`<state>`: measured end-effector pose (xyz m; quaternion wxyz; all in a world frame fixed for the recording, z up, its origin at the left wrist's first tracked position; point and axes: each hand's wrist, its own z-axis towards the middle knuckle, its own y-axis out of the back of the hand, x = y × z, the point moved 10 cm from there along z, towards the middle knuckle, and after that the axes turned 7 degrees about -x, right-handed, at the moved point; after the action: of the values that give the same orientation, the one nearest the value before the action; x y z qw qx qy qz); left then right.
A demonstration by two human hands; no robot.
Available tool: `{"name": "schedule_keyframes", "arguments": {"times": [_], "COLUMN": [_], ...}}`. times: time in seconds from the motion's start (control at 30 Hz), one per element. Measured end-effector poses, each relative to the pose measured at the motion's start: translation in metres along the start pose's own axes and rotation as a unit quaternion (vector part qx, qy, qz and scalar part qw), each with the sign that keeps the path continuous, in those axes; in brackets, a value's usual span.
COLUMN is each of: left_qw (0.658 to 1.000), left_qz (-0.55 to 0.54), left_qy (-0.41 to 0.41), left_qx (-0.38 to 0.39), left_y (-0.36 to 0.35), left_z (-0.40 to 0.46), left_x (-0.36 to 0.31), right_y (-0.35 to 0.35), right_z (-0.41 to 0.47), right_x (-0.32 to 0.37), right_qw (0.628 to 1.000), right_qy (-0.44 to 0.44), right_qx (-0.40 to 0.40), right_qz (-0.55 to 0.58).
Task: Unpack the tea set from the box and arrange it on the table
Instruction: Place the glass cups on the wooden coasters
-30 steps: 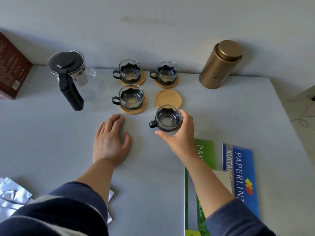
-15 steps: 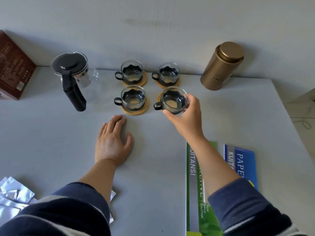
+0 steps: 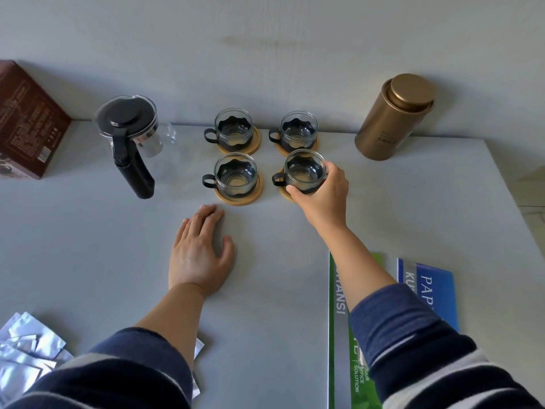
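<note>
My right hand [image 3: 323,196] grips a glass cup with a black holder [image 3: 303,171], set over the front right wooden coaster [image 3: 285,192]; whether the cup touches the coaster I cannot tell. Three more glass cups stand on coasters: back left [image 3: 233,129], back right [image 3: 298,131] and front left [image 3: 235,175]. A glass teapot with a black lid and handle [image 3: 129,134] stands to their left. My left hand [image 3: 200,252] rests flat on the grey table [image 3: 88,246], fingers straight. The brown box [image 3: 26,119] stands at the far left.
A gold tin canister [image 3: 393,116] stands at the back right by the wall. Silver foil packets [image 3: 26,355] lie at the front left. Green and blue paper reams [image 3: 427,290] lie at the front right, under my right arm.
My right hand has carried the cup from the table in front of the bare coaster up and onto that front right coaster. My left hand has stayed flat.
</note>
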<state>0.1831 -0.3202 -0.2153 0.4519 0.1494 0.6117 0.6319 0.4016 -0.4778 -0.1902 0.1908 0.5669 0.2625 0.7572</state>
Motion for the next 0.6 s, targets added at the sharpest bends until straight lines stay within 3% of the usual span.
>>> {"name": "schedule_keyframes", "arguments": {"times": [0.27,0.47,0.6], "left_qw": [1.000,0.999,0.995], "left_qz": [-0.013,-0.043,-0.013], "left_qy": [-0.003,-0.002,-0.020], "left_qx": [-0.005,-0.005,-0.095], "left_y": [0.002,0.002,0.034], "left_z": [-0.001,-0.003,-0.015], "left_x": [-0.001,-0.003,-0.020], "right_y": [0.000,0.040,0.078], "right_z": [-0.006,-0.024,-0.012], "right_x": [-0.007,-0.020,-0.024], "right_qw": [0.997,0.994,0.993], "right_qy": [-0.055,-0.082,-0.060], "right_qx": [0.053,0.071,0.097], "right_qz": [0.017,0.015,-0.035]}}
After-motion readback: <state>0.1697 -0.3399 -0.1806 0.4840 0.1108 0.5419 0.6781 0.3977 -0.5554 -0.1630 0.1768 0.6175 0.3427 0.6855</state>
